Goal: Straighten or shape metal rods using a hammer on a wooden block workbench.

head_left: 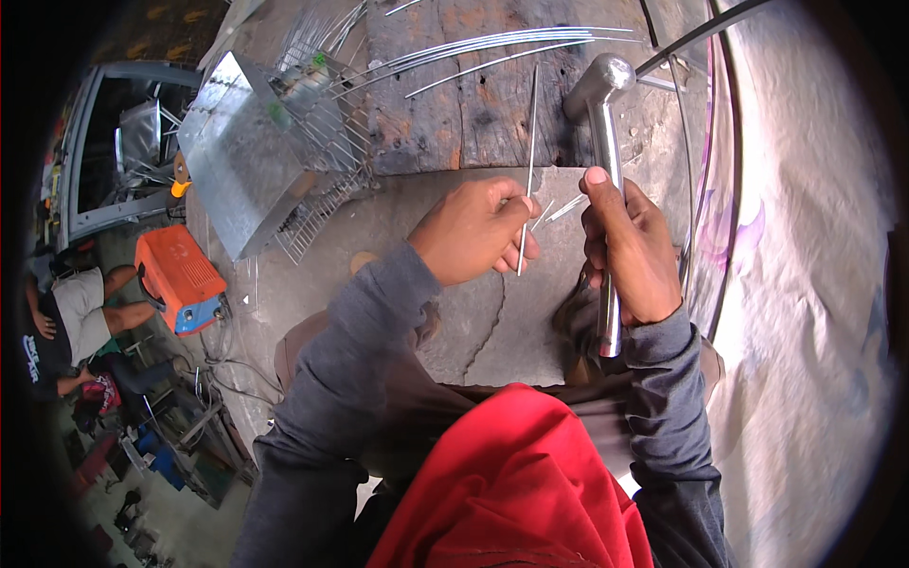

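Observation:
My left hand [473,232] pinches a thin straight metal rod [532,123] between thumb and fingers. The rod stands nearly upright in the picture, its far end over a scorched wooden board [445,123]. In my right hand [639,251] is an all-metal hammer [606,123], gripped around its shiny round handle, with the head pointing away from me. Several short cut rod pieces [566,209] lie on the grey slab [464,327] between my hands. Farther off, several long thin rods [492,41] rest across the board.
At the left stand a bent sheet-metal piece [232,142] and wire racks [322,204]. An orange and blue machine [180,276] with cables sits beyond. Another person [76,317] is at the far left. Dark cables [724,180] and a pale sheet [795,312] run along the right.

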Available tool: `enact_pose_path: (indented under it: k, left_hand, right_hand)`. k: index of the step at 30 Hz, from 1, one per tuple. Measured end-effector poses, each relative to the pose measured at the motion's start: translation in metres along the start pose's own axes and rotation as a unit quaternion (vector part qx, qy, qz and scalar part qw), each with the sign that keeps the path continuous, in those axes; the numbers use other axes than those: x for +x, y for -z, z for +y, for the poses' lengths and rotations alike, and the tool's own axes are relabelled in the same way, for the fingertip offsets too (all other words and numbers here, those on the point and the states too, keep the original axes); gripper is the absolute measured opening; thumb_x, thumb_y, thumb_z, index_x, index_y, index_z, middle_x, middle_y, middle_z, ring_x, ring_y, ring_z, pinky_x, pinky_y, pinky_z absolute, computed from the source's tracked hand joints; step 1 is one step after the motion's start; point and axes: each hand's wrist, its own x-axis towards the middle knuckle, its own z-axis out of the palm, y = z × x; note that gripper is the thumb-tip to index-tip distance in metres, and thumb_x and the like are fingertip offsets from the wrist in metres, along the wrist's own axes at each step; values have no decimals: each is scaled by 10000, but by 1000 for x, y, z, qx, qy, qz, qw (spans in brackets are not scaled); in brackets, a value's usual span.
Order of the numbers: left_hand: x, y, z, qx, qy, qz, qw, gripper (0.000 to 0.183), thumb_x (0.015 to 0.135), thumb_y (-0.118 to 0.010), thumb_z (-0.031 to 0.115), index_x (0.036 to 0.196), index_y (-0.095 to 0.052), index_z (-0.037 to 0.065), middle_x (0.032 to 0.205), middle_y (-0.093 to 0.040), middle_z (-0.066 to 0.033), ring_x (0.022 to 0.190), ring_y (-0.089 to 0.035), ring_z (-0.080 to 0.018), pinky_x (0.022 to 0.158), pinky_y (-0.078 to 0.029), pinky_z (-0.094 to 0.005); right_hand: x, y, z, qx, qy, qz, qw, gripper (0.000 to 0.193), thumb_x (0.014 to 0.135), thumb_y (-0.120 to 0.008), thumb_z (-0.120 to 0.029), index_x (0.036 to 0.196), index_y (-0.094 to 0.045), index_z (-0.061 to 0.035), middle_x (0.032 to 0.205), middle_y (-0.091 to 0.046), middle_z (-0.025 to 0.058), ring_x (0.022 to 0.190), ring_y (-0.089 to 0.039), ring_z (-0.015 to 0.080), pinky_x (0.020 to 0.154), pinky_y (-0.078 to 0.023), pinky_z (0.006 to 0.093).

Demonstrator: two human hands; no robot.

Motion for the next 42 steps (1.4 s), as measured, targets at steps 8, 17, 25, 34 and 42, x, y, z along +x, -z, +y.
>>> enact_pose_path:
  k: [8, 17, 25, 34, 42]
  left_hand:
    - [3, -2, -6, 158, 0, 67, 985, 330, 1011, -511, 265, 1138, -620, -19, 824, -718, -109, 664, -664, -124, 616, -539, -277]
    - [5, 0, -13, 208, -35, 96, 973, 302, 1002, -510, 263, 1075, -634, -2, 750, -724, -112, 599, -670, -159, 606, -541, -317]
    - [3, 3, -14, 203, -52, 87, 974, 299, 999, -497, 258, 1002, -624, -13, 730, -717, -116, 604, -672, -182, 620, -536, -348]
    - [6, -2, -10, 207, -43, 86, 974, 305, 1005, -497, 256, 971, -633, -15, 723, -707, -97, 593, -659, -162, 605, -531, -337]
    - [5, 3, -16, 186, -40, 84, 978, 296, 1010, -500, 253, 971, -626, -12, 718, -696, -85, 587, -648, -149, 581, -527, -328]
  right_hand:
    - [10, -7, 13, -55, 176, 35, 982, 537, 1061, -445, -531, 1013, -601, -20, 596, -428, -33, 441, -369, 39, 386, -294, 224]
    - [9, -22, -5, -31, 221, 36, 974, 463, 1078, -488, -428, 910, -580, -6, 634, -452, -28, 571, -388, 47, 496, -319, 248]
    - [14, -26, -11, -89, 222, 51, 970, 523, 1062, -470, -506, 1005, -607, -5, 580, -415, -39, 430, -356, 43, 394, -286, 237]
    - [29, -21, 2, -95, 183, 31, 978, 497, 1058, -522, -458, 894, -568, 9, 648, -466, -3, 585, -418, 78, 514, -354, 275]
    - [10, -34, -8, -44, 227, 51, 972, 485, 1065, -500, -462, 900, -570, -12, 654, -460, -18, 593, -407, 64, 518, -345, 249]
